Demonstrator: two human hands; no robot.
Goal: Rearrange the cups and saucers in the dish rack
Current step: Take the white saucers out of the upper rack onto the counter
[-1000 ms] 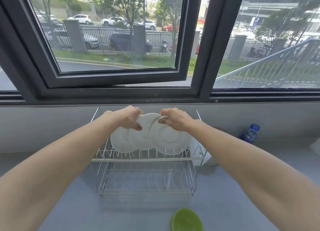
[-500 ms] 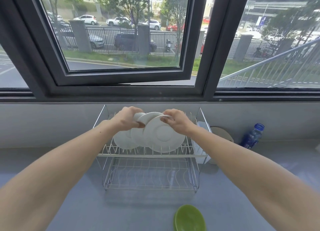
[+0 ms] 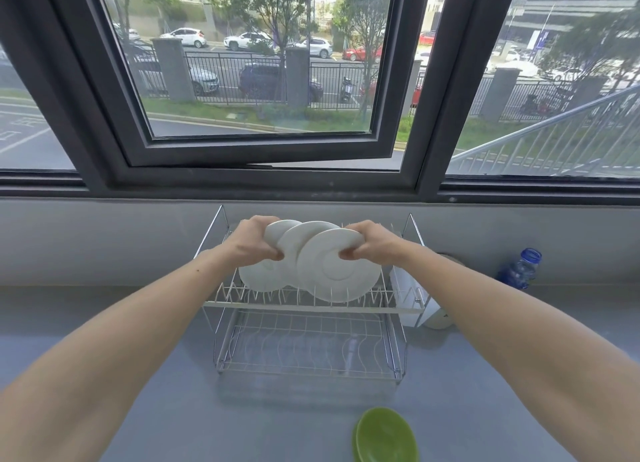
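A two-tier wire dish rack (image 3: 311, 305) stands on the grey counter under the window. Three white saucers lean on edge in its upper tier, overlapping. My right hand (image 3: 372, 243) grips the top rim of the front saucer (image 3: 341, 271), the one farthest right. My left hand (image 3: 254, 241) is closed on the top edges of the left saucer (image 3: 259, 278) and the middle saucer (image 3: 298, 240), which is mostly hidden behind the front one. The lower tier holds no dishes. No cups are visible.
A green saucer (image 3: 384, 435) lies on the counter near the front edge. A white holder (image 3: 407, 302) hangs on the rack's right side, with a pale round object behind it. A blue bottle (image 3: 519, 269) stands against the wall at right. An open window frame sits above.
The saucers have closed up into a tighter overlap, and the right hand has shifted its grip on the front saucer's rim. The view has tilted down slightly.
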